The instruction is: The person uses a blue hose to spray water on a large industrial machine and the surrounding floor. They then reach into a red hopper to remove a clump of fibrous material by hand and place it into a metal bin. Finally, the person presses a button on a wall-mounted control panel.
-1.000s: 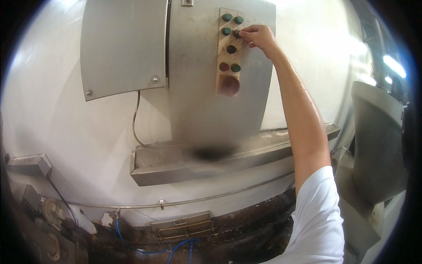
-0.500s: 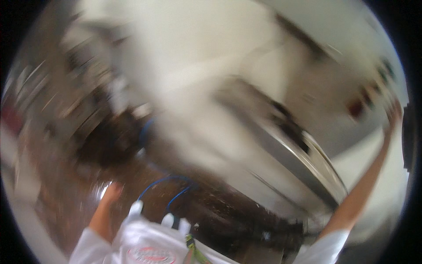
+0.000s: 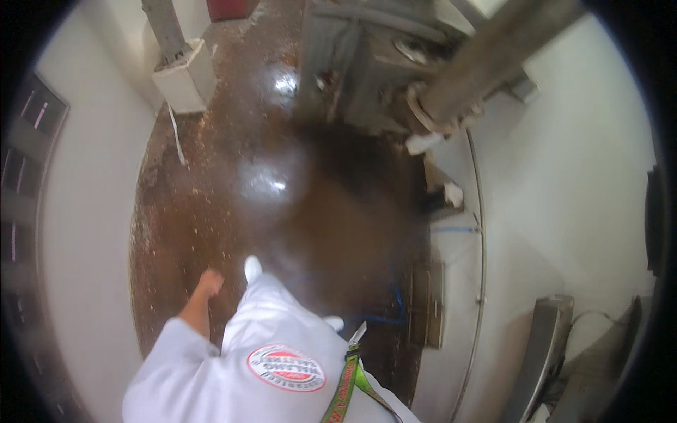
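My left hand (image 3: 211,282) hangs beside my body at the lower left, over the wet brown floor (image 3: 190,211). Its fingers look loosely curled, and nothing shows in them. My right hand is out of the picture. A white coat (image 3: 233,381) with a round red emblem covers my body, and a green lanyard (image 3: 345,388) hangs down its front. One white boot (image 3: 252,268) points forward; the tip of the other boot (image 3: 333,323) shows to its right.
A thick grey pipe (image 3: 493,63) slants above a grey metal machine (image 3: 360,56) at the far right. Blue hose (image 3: 381,321) lies by the right wall (image 3: 564,211), near a long metal fixture (image 3: 543,352). A post in a white base (image 3: 187,81) stands far left.
My view has swung to a different part of the room and is sharper now. My right arm, earlier stretched out toward the right wall, has left the picture. My left hand still hangs low.
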`<state>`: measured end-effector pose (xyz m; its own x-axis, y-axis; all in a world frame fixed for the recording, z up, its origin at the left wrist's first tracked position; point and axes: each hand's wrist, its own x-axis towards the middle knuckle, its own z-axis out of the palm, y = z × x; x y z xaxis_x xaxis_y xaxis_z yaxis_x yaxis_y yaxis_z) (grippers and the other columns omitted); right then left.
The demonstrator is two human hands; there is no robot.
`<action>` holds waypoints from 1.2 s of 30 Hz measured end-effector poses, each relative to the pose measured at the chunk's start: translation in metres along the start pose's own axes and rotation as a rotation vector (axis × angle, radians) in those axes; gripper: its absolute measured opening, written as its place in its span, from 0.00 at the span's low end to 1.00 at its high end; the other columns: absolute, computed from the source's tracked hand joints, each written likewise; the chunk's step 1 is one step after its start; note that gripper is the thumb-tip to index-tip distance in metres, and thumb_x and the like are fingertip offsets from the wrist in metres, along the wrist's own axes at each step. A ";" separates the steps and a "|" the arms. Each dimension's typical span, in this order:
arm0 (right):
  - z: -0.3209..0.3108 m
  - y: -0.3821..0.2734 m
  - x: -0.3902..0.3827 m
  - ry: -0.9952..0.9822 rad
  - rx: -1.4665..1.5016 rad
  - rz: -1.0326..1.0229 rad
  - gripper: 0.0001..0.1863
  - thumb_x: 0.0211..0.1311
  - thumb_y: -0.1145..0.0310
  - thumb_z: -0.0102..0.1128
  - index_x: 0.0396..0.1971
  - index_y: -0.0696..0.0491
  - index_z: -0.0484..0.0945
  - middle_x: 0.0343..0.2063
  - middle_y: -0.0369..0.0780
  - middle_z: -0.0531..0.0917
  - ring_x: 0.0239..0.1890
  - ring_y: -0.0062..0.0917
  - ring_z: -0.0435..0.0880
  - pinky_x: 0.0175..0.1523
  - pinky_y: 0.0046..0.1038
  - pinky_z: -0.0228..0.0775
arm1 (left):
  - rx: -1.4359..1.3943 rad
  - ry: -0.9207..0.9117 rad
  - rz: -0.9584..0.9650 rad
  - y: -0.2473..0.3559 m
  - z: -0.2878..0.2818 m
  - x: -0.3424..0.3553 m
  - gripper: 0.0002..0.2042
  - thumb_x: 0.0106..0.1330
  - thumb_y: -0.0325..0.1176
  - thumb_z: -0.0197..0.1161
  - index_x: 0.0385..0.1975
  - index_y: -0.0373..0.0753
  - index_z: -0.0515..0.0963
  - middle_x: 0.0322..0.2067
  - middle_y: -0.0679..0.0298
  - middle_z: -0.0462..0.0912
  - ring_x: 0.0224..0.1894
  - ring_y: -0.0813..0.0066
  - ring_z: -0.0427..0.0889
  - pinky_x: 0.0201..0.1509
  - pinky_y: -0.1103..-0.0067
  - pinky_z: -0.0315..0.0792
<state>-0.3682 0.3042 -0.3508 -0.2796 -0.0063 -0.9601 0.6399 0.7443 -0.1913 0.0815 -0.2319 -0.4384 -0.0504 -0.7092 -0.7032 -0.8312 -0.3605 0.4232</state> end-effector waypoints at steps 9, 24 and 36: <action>0.216 -0.394 0.001 0.245 -0.206 -0.611 0.18 0.75 0.61 0.47 0.27 0.54 0.79 0.15 0.41 0.77 0.11 0.29 0.74 0.17 0.31 0.70 | -0.678 0.047 -0.357 0.043 -0.238 0.109 0.12 0.76 0.35 0.55 0.46 0.35 0.82 0.26 0.58 0.84 0.17 0.72 0.79 0.18 0.77 0.71; 1.070 -1.011 -0.087 -0.435 -1.080 -1.384 0.21 0.69 0.59 0.65 0.54 0.57 0.82 0.45 0.53 0.88 0.48 0.43 0.89 0.54 0.39 0.79 | -0.751 0.369 -0.338 0.208 -0.565 0.477 0.13 0.70 0.34 0.61 0.37 0.31 0.87 0.23 0.64 0.83 0.20 0.70 0.76 0.22 0.70 0.69; 1.380 -1.416 0.014 -0.064 -0.892 -1.422 0.20 0.68 0.59 0.62 0.53 0.56 0.82 0.48 0.54 0.86 0.52 0.49 0.85 0.56 0.43 0.78 | -0.633 0.350 0.263 0.587 -0.973 0.975 0.13 0.73 0.37 0.61 0.39 0.33 0.87 0.21 0.65 0.82 0.22 0.79 0.77 0.27 0.73 0.70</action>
<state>-0.2909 -1.6715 -0.3746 -0.1972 -0.9691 -0.1480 -0.6626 0.2430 -0.7085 0.0833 -1.7242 -0.3193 0.0627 -0.9321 -0.3567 -0.3358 -0.3563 0.8719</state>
